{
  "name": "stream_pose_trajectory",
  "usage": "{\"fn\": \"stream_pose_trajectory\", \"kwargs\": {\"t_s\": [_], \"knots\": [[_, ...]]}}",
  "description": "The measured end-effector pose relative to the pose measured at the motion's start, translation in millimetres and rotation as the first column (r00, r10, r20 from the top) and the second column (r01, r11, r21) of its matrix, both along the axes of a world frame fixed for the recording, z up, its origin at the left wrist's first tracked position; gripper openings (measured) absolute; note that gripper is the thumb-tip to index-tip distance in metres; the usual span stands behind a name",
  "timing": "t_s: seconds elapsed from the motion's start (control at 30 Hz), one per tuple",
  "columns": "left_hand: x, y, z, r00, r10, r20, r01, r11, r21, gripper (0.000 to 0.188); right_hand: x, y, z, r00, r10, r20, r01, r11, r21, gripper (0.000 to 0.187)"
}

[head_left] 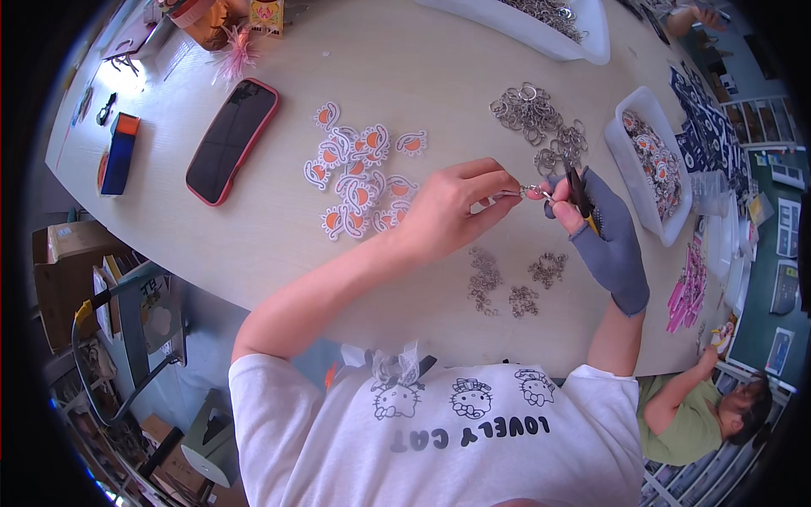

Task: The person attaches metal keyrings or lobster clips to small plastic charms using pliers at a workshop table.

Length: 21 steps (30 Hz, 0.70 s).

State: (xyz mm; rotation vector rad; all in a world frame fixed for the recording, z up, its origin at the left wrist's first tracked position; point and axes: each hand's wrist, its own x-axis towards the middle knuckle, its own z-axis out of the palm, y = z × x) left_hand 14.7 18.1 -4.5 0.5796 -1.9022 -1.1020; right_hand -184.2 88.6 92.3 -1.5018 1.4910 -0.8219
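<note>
My left hand (452,207) pinches a small metal ring (525,191) to steady it. My gloved right hand (604,232) clamps pliers (579,193) on it; charms (359,177) lie left, within reach.

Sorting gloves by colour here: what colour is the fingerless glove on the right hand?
Grey-blue glove, seen best in the head view.

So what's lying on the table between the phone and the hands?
A cluster of white-and-orange charms, seen in the head view, between the red-cased phone and the left hand.
</note>
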Motion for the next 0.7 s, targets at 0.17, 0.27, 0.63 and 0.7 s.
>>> {"fn": "stream_pose_trajectory", "kwargs": {"t_s": [0.17,0.27,0.63,0.7], "knots": [[0.6,0.7,-2.1,1.000,0.011,-0.008,-0.011,1.000,0.010,0.013,-3.4,0.5,-1.0,0.999,0.029,0.015,-0.029,1.000,0.007,0.010],[1.0,0.6,-1.3,1.000,0.014,-0.025,-0.014,1.000,0.020,0.012,-0.7,0.2,2.9,1.000,0.015,-0.001,-0.015,0.999,0.034,0.010],[1.1,0.0,0.5,0.999,0.022,-0.042,-0.022,1.000,0.022,0.013,-3.4,3.4,1.4,0.994,0.032,0.102,-0.036,0.999,0.028,0.008],[2.1,0.5,1.6,0.998,0.028,-0.048,-0.027,0.999,0.032,0.013,-3.7,4.8,0.2,0.994,0.022,0.105,-0.028,0.998,0.050,0.007]]}}
